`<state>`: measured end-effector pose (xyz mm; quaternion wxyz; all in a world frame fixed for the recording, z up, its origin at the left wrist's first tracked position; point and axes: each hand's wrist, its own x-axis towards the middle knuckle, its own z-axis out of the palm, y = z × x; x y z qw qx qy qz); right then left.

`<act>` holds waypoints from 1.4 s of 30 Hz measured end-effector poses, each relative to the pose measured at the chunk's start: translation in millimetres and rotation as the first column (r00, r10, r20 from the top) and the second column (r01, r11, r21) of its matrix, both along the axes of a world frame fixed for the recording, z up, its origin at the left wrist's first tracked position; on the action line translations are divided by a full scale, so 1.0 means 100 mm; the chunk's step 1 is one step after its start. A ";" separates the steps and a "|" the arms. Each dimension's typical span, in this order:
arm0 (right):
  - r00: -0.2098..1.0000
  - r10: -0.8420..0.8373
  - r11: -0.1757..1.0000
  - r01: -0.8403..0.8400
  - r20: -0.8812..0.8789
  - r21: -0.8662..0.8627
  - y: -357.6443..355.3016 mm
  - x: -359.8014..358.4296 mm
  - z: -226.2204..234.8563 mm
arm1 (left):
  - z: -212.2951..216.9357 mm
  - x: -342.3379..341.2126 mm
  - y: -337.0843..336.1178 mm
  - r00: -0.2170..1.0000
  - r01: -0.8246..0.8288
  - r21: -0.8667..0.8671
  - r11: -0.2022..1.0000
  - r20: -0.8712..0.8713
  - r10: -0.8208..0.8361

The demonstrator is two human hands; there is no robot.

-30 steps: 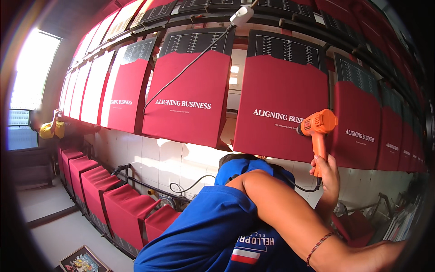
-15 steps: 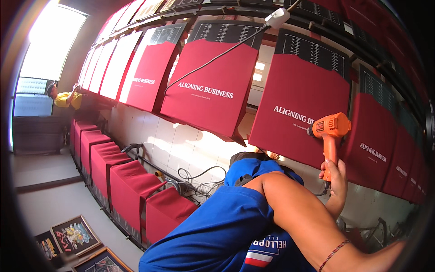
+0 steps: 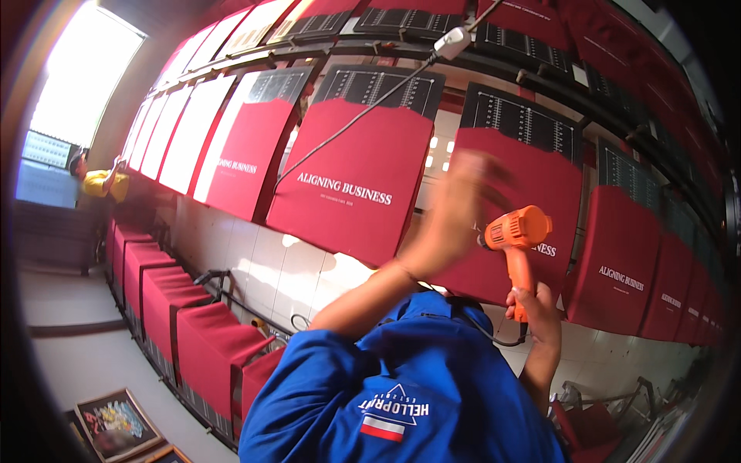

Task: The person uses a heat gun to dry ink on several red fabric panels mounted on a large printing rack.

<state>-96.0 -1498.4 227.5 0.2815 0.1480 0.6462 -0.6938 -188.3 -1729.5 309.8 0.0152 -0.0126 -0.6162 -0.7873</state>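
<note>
The right hand (image 3: 534, 307) is raised in front of the chest, fingers closed around the handle of an orange pistol-grip power tool (image 3: 515, 233). The tool is upright with its nozzle pointing left, and its dark cord (image 3: 494, 339) loops below the fist. The left hand (image 3: 461, 202) is lifted higher, just left of the tool and in front of a hanging red calendar (image 3: 351, 181) — too blurred to tell whether its fingers are spread or curled. Far left, a person in yellow (image 3: 99, 182) stands by the same row.
</note>
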 end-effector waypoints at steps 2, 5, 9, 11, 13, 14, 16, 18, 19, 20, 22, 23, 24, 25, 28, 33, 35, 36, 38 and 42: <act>0.999 0.033 0.999 -0.033 -0.018 -0.003 -0.21 0.02 -0.03 | -0.58 -0.36 -0.93 0.932 -0.313 -0.165 0.935 -0.241 0.269; 0.998 0.048 0.998 -0.050 -0.036 -0.040 -0.72 -0.06 0.01 | -1.36 -0.56 -2.41 0.804 -0.564 -0.763 0.316 -0.420 0.421; 0.999 -0.011 0.998 0.008 -0.049 -0.063 -1.61 -0.23 0.05 | -2.03 -0.33 -3.65 0.992 -0.015 -0.964 0.265 0.019 0.126; 0.997 -0.065 0.994 0.062 -0.035 -0.086 -2.05 -0.29 0.07 | -1.95 -0.15 -3.94 0.991 0.131 -0.921 0.367 0.132 -0.023; 0.990 -0.136 0.989 0.134 -0.033 -0.060 -2.45 -0.31 -0.02 | -1.99 0.08 -4.29 0.998 -0.032 -0.896 0.443 -0.001 0.070; 0.984 -0.173 0.984 0.172 -0.035 -0.036 -2.63 -0.32 0.01 | -1.86 0.16 -4.41 0.985 -0.044 -0.862 0.505 0.046 0.164; 0.978 -0.210 0.978 0.210 -0.013 -0.003 -2.89 -0.36 0.09 | -1.78 0.35 -4.82 0.939 -0.116 -0.837 0.535 0.083 0.333; 0.971 -0.238 0.971 0.238 -0.005 0.026 -3.10 -0.36 0.10 | -1.83 0.59 -5.34 0.911 -0.210 -0.824 0.526 0.031 0.411; 0.967 -0.256 0.966 0.256 -0.003 0.042 -3.18 -0.36 0.08 | -1.81 0.67 -5.53 0.890 -0.274 -0.814 0.512 -0.013 0.455; 0.973 -0.229 0.971 0.229 -0.011 0.064 -3.24 -0.37 0.05 | -1.76 0.74 -5.71 0.866 -0.302 -0.841 0.450 -0.044 0.498; 0.962 -0.273 0.957 0.270 0.007 0.101 -3.34 -0.36 0.14 | -1.77 0.83 -6.14 0.824 -0.403 -0.819 0.409 -0.131 0.551; 0.957 -0.291 0.951 0.287 0.017 0.119 -3.38 -0.35 0.17 | -1.79 0.86 -6.40 0.798 -0.461 -0.800 0.385 -0.183 0.574; 0.950 -0.313 0.938 0.308 0.009 0.160 -3.43 -0.34 0.17 | -1.80 0.89 -6.63 0.751 -0.511 -0.793 0.332 -0.224 0.621; 0.952 -0.307 0.938 0.304 -0.009 0.164 -3.45 -0.33 0.16 | -1.71 0.88 -6.77 0.719 -0.531 -0.803 0.270 -0.258 0.646; 0.956 -0.293 0.942 0.293 -0.025 0.163 -3.49 -0.34 0.11 | -1.81 0.98 -7.43 0.701 -0.468 -0.881 0.065 -0.325 0.635; 0.954 -0.291 0.943 0.298 -0.065 0.151 -3.56 -0.36 0.05 | -2.03 1.04 -7.94 0.593 -0.529 -0.848 0.015 -0.357 0.722; 0.954 -0.295 0.946 0.299 -0.047 0.127 -3.55 -0.35 0.05 | -2.06 1.16 -8.30 0.525 -0.343 -0.939 0.018 -0.175 0.833; 0.953 -0.303 0.946 0.303 -0.021 0.110 -3.54 -0.37 0.09 | -2.16 1.27 -8.52 0.477 -0.327 -0.944 -0.041 -0.203 0.855; 0.953 -0.301 0.947 0.301 -0.019 0.109 -3.52 -0.38 0.09 | -2.17 1.34 -8.93 0.397 -0.206 -0.975 -0.087 -0.165 0.903; 0.961 -0.275 0.951 0.276 -0.022 0.139 -3.49 -0.35 0.08 | -1.95 1.32 -9.30 0.327 -0.074 -0.991 -0.111 -0.129 0.936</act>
